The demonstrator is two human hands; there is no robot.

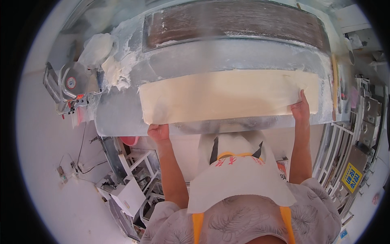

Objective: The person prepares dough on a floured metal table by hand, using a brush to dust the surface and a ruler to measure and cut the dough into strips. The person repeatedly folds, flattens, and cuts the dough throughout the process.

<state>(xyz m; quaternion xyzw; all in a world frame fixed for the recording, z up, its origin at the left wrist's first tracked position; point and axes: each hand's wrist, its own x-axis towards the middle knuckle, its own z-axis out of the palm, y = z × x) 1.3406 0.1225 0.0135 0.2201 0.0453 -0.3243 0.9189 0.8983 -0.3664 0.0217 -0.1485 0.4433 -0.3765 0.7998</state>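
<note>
A long pale dough sheet (pixel 227 95) lies stretched from left to right across the floury grey worktop (pixel 178 61). At its near left corner my left hand (pixel 158 132) grips the edge, with the fingers curled together. Toward the right end, my right hand (pixel 301 109) pinches the near edge; its thumb lies on top and its other fingers are mostly hidden beneath the sheet. The near edge is slightly raised along the worktop's front.
Behind the sheet lies a dark wooden board (pixel 235 22) dusted with flour. A metal machine with a round dial (pixel 72 82) stands at the left, beside a plastic bag (pixel 98 49) and heaped flour (pixel 118 71). A wooden rod (pixel 334 87) rests along the right edge.
</note>
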